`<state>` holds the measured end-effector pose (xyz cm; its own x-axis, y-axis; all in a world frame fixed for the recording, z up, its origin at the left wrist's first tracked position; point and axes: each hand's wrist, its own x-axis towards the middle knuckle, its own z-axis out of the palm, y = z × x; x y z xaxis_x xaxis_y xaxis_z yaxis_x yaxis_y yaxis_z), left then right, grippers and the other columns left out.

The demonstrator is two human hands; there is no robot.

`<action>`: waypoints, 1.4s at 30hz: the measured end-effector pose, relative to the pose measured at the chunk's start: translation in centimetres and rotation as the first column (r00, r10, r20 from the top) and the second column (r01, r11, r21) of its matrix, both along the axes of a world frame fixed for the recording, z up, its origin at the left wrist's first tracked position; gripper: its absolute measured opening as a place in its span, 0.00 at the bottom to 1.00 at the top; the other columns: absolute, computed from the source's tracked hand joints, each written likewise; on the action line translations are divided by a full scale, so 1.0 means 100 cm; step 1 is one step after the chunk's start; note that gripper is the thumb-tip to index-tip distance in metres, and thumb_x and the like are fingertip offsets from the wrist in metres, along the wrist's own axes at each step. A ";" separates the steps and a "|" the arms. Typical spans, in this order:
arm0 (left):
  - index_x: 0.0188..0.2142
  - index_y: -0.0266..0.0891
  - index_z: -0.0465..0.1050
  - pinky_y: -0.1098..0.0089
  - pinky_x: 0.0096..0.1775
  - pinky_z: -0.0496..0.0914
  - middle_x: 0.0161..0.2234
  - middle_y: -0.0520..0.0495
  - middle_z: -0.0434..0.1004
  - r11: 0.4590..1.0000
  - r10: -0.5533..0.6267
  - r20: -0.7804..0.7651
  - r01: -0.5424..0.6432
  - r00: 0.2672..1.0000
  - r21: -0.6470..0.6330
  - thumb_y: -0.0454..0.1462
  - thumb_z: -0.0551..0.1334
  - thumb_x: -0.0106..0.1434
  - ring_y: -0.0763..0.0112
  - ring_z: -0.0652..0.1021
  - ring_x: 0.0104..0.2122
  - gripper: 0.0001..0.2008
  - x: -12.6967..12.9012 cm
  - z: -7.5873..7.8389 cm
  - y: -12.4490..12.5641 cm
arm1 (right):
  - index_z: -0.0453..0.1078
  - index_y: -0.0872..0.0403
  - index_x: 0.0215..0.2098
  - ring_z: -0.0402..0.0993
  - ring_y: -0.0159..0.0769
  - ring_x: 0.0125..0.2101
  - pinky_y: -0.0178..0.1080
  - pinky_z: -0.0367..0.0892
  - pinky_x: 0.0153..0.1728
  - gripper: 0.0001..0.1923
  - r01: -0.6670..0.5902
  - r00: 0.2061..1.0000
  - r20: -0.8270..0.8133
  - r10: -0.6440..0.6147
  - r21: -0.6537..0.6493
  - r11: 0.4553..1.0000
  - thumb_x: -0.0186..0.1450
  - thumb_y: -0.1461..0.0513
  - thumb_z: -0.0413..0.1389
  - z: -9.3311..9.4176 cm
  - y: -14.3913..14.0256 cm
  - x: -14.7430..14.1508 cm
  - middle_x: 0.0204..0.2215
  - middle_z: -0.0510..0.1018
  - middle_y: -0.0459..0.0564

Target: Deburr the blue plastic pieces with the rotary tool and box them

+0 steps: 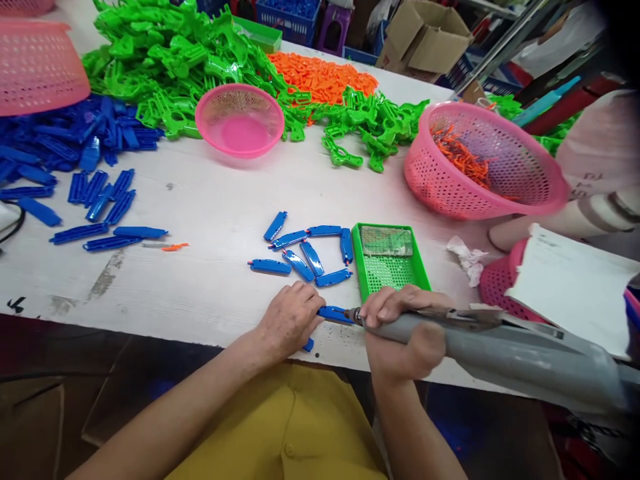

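My left hand [290,320] is closed on one end of a blue plastic part [334,313] lying near the table's front edge. In my right hand [393,353] is a grey power screwdriver [505,350], its fingers wrapped round the body. The driver's tip meets the right end of that blue part. Just beyond my hands, several blue parts with small orange tips [299,265] lie scattered. Another blue piece [309,345] shows partly below my left hand. My left fingertips are partly hidden behind the hand.
A green tray [423,267] holding a small block stands beyond my right hand. Around the table [215,200] are a blue pile [60,137], a green pile [185,53], orange pieces [325,77], a small pink basket [240,143] and a larger one [450,190].
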<state>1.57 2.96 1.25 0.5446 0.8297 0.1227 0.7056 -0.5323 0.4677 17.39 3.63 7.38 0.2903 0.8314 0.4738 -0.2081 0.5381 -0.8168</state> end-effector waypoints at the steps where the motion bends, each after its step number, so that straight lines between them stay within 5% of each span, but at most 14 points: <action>1: 0.43 0.39 0.72 0.59 0.41 0.69 0.42 0.45 0.75 1.000 -0.002 -0.003 0.002 1.000 0.001 0.34 0.65 0.68 0.57 0.74 0.43 0.06 0.000 0.000 0.000 | 0.71 0.48 0.36 0.63 0.28 0.15 0.36 0.64 0.16 0.08 -0.005 1.000 0.002 0.005 0.001 1.000 0.66 0.52 0.58 -0.001 0.001 -0.002 0.21 0.67 0.38; 20: 0.41 0.39 0.71 0.59 0.39 0.67 0.40 0.45 0.74 1.000 0.002 -0.013 -0.002 1.000 -0.016 0.36 0.66 0.67 0.58 0.73 0.43 0.06 0.001 -0.003 0.000 | 0.67 0.50 0.36 0.64 0.27 0.15 0.34 0.65 0.18 0.08 -0.012 1.000 0.020 0.013 -0.057 0.998 0.65 0.54 0.57 -0.013 0.007 -0.011 0.21 0.67 0.37; 34: 0.41 0.39 0.72 0.60 0.39 0.67 0.40 0.45 0.75 1.000 -0.002 -0.041 0.003 0.999 0.020 0.34 0.66 0.67 0.58 0.74 0.43 0.04 0.004 -0.006 0.000 | 0.66 0.50 0.34 0.65 0.26 0.15 0.34 0.68 0.17 0.08 -0.091 0.993 0.083 0.089 0.024 0.996 0.66 0.56 0.60 -0.019 0.005 -0.019 0.21 0.69 0.36; 42: 0.43 0.39 0.73 0.57 0.44 0.70 0.44 0.44 0.77 0.993 -0.121 -0.114 0.119 0.986 -0.016 0.26 0.62 0.62 0.56 0.75 0.45 0.11 -0.036 0.021 0.004 | 0.70 0.52 0.34 0.65 0.29 0.14 0.36 0.63 0.16 0.10 0.121 0.992 -0.032 -0.120 0.031 0.992 0.65 0.54 0.57 0.001 0.007 0.040 0.20 0.70 0.38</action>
<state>-2.05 3.34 3.31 0.6503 0.7583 0.0467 0.6859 -0.6125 0.3929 21.41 4.28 7.46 0.4020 0.7735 0.4899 -0.1645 0.5874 -0.7924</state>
